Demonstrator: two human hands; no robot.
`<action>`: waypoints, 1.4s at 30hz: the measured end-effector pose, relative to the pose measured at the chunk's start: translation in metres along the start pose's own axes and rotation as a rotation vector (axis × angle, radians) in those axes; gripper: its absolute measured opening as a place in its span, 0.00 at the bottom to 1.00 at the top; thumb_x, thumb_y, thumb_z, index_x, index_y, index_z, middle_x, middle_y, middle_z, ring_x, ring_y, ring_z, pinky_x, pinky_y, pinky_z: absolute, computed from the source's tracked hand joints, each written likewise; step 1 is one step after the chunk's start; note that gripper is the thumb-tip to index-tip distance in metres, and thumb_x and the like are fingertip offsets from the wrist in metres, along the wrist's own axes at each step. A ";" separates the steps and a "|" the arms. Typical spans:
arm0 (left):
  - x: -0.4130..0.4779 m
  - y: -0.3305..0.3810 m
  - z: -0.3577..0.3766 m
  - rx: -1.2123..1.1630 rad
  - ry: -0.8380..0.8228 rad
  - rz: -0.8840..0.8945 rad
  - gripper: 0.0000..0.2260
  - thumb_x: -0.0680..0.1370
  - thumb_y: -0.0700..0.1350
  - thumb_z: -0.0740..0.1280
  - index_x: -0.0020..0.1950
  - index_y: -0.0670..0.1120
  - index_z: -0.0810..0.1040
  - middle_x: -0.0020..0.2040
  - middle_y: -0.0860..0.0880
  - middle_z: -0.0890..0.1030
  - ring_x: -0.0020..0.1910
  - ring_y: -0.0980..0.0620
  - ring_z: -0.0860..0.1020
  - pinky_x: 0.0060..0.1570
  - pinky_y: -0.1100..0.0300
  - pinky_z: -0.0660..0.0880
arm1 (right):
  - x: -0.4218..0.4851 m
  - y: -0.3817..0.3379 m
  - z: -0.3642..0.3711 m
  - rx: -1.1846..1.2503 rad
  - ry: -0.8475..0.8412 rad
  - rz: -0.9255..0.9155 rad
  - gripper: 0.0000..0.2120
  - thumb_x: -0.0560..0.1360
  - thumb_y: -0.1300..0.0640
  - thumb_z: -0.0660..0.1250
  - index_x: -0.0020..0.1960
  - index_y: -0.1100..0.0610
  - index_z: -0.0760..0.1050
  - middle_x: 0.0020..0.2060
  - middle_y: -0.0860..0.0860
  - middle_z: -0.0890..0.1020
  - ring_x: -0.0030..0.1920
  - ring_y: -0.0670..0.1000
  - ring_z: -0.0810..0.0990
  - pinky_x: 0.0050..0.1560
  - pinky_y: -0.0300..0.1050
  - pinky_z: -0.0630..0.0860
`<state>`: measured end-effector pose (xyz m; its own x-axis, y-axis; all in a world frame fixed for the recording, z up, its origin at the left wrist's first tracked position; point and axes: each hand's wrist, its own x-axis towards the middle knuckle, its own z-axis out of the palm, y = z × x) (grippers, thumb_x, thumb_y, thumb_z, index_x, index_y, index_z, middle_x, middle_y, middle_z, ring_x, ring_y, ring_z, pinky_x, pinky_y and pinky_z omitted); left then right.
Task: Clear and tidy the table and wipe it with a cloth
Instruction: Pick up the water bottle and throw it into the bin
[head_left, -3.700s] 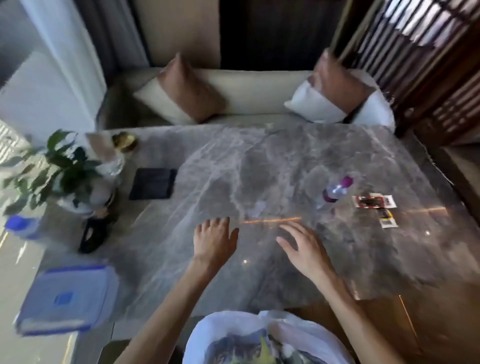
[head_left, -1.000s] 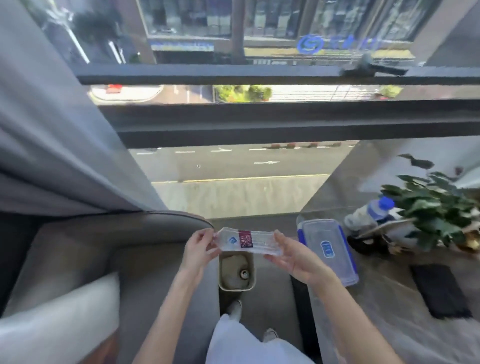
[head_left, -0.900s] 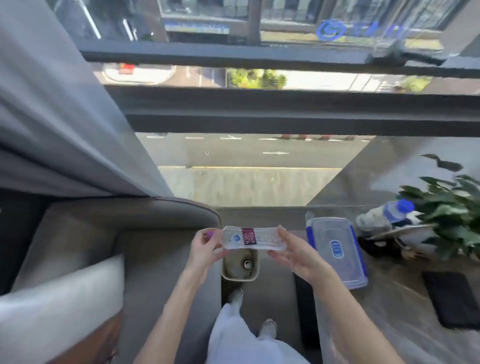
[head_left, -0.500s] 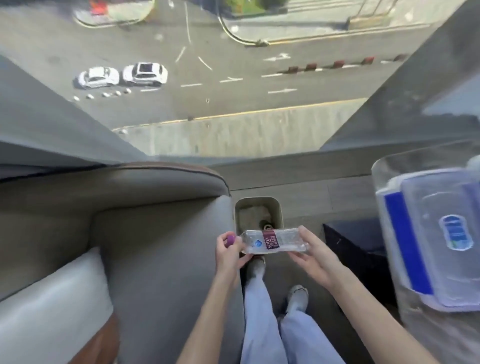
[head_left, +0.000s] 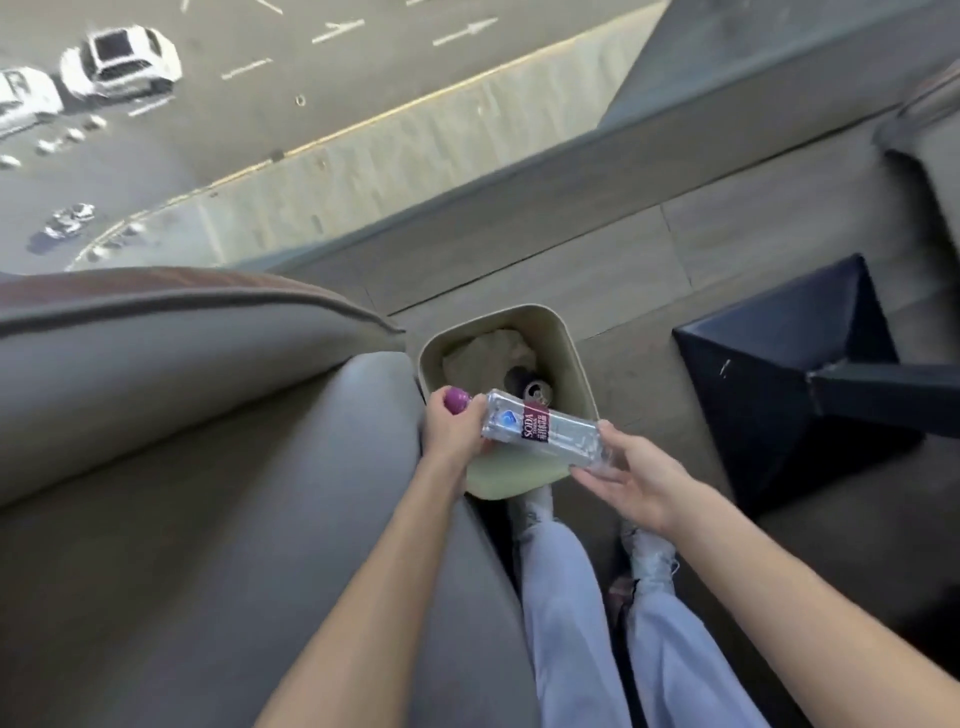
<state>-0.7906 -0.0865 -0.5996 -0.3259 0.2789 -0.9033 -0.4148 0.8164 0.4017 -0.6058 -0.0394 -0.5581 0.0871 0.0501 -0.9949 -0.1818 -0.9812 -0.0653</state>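
Note:
I hold a clear plastic soda-water bottle with a purple cap and a dark red label, lying sideways just above a beige waste bin on the floor. My left hand grips its neck and cap end. My right hand supports its base with spread fingers. Inside the bin lie a can and crumpled paper. The table top and any cloth are out of view.
A grey sofa fills the left side, touching the bin. The table's dark pedestal base stands to the right. My legs and shoes are below the bin. A floor-to-ceiling window looks down on a street behind.
I turned from the table to the bin with the bottle in both hands. Over the last second my view tilted down and the bottle came lower, close over the bin's opening.

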 end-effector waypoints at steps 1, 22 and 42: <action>0.009 0.001 -0.001 0.017 0.003 -0.006 0.10 0.74 0.41 0.66 0.37 0.50 0.66 0.41 0.44 0.72 0.45 0.47 0.76 0.50 0.45 0.78 | 0.009 0.000 0.007 -0.008 0.007 -0.003 0.07 0.78 0.56 0.65 0.51 0.60 0.75 0.47 0.57 0.79 0.50 0.56 0.80 0.61 0.53 0.77; -0.051 0.019 -0.012 0.800 -0.071 0.427 0.18 0.80 0.41 0.57 0.70 0.45 0.70 0.68 0.43 0.74 0.67 0.43 0.72 0.68 0.52 0.69 | -0.029 0.003 0.023 -1.790 0.261 -0.990 0.23 0.77 0.46 0.61 0.70 0.52 0.68 0.64 0.51 0.74 0.68 0.54 0.68 0.73 0.54 0.58; -0.577 -0.026 0.082 1.484 0.011 0.838 0.17 0.80 0.54 0.56 0.62 0.47 0.75 0.60 0.44 0.80 0.59 0.41 0.77 0.59 0.51 0.72 | -0.446 0.092 -0.335 -1.147 0.166 -1.257 0.22 0.78 0.43 0.60 0.70 0.47 0.70 0.70 0.46 0.72 0.71 0.48 0.68 0.69 0.42 0.62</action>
<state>-0.5224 -0.2270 -0.1013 -0.0348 0.8475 -0.5297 0.9480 0.1958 0.2510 -0.3331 -0.2141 -0.0945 -0.2775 0.8927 -0.3550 0.8106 0.0192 -0.5853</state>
